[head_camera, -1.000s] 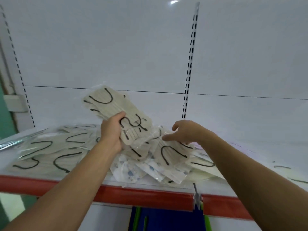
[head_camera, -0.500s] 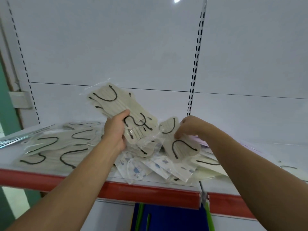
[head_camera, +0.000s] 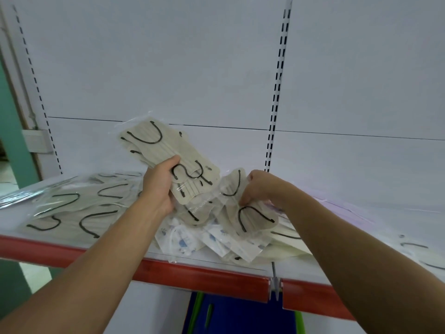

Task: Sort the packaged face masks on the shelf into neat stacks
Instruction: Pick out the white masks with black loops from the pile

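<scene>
- Packaged face masks (head_camera: 166,153) in beige, a fanned bundle in clear wrappers, are clasped by the left grip (head_camera: 160,189) with the thumb laid over the top, and are held raised above the middle of the shelf (head_camera: 192,276).
- A single beige mask (head_camera: 248,213) is pinched near its upper edge by the right grip (head_camera: 261,186), fingers curled down onto it. It is just beside the bundle and partly lifted off the loose pile (head_camera: 212,239).
- The wrappers are judged slippery: the fanned bundle could slide apart if the clasp is loosened while the single pack is added, and packs could be dropped.
- The loose pile of white printed packs reaches the front edge. Some could be dragged off by the lifted pack or by a forearm.
- Flat-laid beige packs (head_camera: 72,208) occupy the left end, and a few stray packs (head_camera: 419,249) are seen at the right end.
- The slotted upright (head_camera: 277,92) on the back panel is well apart from both grips; only the pile itself is judged to be in the way.
</scene>
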### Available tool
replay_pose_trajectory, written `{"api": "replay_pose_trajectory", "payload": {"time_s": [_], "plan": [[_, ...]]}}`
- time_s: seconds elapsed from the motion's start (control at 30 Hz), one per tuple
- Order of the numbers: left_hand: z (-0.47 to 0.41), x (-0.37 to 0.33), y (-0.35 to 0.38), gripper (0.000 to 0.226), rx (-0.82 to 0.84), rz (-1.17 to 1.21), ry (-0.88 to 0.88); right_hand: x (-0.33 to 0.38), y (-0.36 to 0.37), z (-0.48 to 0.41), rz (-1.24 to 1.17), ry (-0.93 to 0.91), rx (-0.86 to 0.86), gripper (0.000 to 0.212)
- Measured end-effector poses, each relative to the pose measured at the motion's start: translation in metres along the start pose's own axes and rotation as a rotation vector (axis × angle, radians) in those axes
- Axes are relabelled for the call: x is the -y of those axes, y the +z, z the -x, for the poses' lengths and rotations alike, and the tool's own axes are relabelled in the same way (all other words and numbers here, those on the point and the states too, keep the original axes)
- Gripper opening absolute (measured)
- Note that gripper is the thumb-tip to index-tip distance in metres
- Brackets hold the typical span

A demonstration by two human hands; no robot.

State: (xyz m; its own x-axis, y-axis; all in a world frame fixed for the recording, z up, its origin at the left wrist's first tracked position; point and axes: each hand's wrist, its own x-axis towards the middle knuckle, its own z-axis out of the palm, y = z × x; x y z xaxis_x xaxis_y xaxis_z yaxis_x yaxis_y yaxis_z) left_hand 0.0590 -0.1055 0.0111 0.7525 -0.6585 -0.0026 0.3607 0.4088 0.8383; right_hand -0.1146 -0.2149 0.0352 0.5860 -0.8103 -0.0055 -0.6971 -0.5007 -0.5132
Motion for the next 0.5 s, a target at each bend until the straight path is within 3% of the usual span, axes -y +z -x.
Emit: {"api": "replay_pose_trajectory", "payload": {"time_s": [0.17,0.27,0.5], "plan": [[0.007,-0.003,0.004,0.031,-0.017,-0.002,0.018,-0.017,-0.017,-0.008,-0.39,0.041,-0.013,0.023],[0.006,-0.008,0.007,0.029,-0.04,0.021,0.043,-0.028,-0.045,-0.008,-0.815,0.056,-0.06,0.016],[0.013,-0.001,0.024,0.029,-0.047,-0.018,0.06,-0.03,-0.073,0.002,-1.47,-0.081,-0.012,0.025]]}}
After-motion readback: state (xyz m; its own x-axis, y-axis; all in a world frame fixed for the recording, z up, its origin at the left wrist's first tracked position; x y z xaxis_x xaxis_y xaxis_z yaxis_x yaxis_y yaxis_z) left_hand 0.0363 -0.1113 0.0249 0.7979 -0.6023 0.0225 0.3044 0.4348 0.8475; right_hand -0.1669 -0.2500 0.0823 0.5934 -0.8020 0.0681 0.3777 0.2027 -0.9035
